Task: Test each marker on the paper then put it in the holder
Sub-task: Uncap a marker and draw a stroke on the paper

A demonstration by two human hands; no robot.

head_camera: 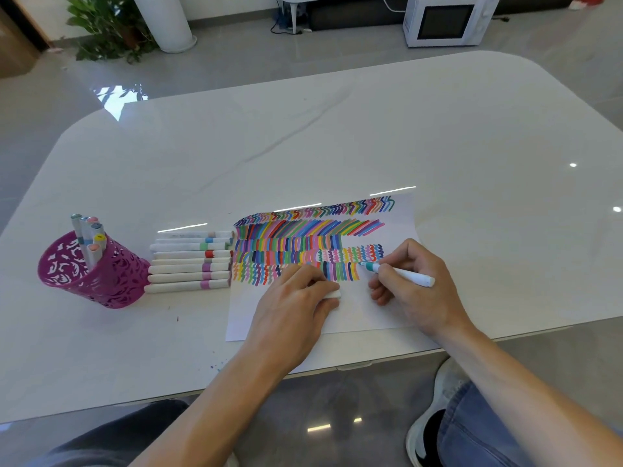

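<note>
Marker (412, 276) pinched in right hand (421, 293), tip on paper (357, 313) at the lowest row's end, butt pointing right; left hand (293, 305) grips its cap (334, 294) nearby; holder (101, 281) stands well left, nearer the left hand

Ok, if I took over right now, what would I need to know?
Right hand grips the teal marker, tip on the paper at the end of the bottom line of strokes.
Left hand rests on the paper, holding the cap.
Holder stands at the left with several markers in it.
Done: those look tested and stowed.
Left: finish this stroke, cap the teal marker, drop it in the holder, then test the loose markers lying between holder and paper.
</note>
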